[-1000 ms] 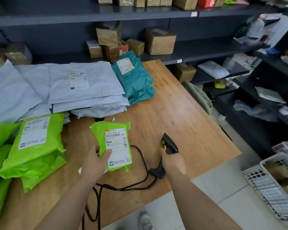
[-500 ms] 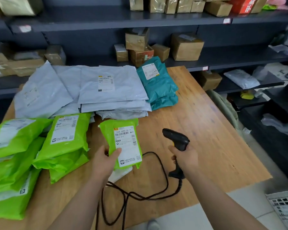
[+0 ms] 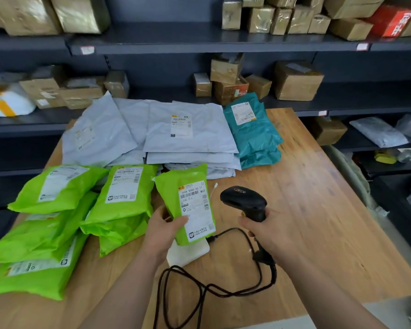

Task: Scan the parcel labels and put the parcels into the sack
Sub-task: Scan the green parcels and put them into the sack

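Your left hand [image 3: 163, 230] is bare, and your right hand [image 3: 266, 230] is bare as well: plain skin on both, front to back. Your left forearm [image 3: 119, 288] runs uncovered all the way to the bottom edge of the view, and your right forearm [image 3: 318, 281] does the same, skin from wrist to frame edge. Both arms look slim and smooth, and the wide lens swells them broader as they near the bottom. On your right hand the knuckles show as soft ridges. Your fingernails are too blurred to make out.
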Demonstrator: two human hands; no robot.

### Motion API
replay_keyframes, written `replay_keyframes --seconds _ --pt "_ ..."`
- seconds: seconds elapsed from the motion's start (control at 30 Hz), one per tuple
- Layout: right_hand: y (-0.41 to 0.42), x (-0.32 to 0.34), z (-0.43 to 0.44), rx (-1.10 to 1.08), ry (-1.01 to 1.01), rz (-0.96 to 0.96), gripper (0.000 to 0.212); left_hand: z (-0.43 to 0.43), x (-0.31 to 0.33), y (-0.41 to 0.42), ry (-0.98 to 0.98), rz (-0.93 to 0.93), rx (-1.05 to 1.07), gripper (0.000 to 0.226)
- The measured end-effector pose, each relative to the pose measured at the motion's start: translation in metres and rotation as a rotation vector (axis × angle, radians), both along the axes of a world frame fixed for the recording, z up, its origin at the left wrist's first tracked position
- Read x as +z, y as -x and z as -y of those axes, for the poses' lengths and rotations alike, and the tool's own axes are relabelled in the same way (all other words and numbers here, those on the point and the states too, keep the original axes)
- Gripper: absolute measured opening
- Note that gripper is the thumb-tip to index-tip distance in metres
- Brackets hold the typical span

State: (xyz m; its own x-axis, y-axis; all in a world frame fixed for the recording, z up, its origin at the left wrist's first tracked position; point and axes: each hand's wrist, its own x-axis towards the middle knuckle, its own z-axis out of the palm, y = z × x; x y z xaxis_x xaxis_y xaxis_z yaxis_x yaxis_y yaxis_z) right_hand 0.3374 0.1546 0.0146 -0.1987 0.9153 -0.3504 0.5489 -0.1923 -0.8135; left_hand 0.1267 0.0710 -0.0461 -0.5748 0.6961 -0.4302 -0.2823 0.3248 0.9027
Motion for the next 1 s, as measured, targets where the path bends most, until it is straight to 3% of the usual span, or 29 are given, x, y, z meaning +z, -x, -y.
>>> replay_keyframes --seconds 0.37,1.0 --pt "0.024 -0.004 0.013 0.059 -0.058 0.023 0.016 -0.003 0.001 -0.003 0.008 -0.131 0.010 0.043" --pt "0.019 0.002 0.025 0.046 -0.023 0.007 0.026 -0.003 -0.008 -0.001 0.024 -0.111 0.009 0.052"
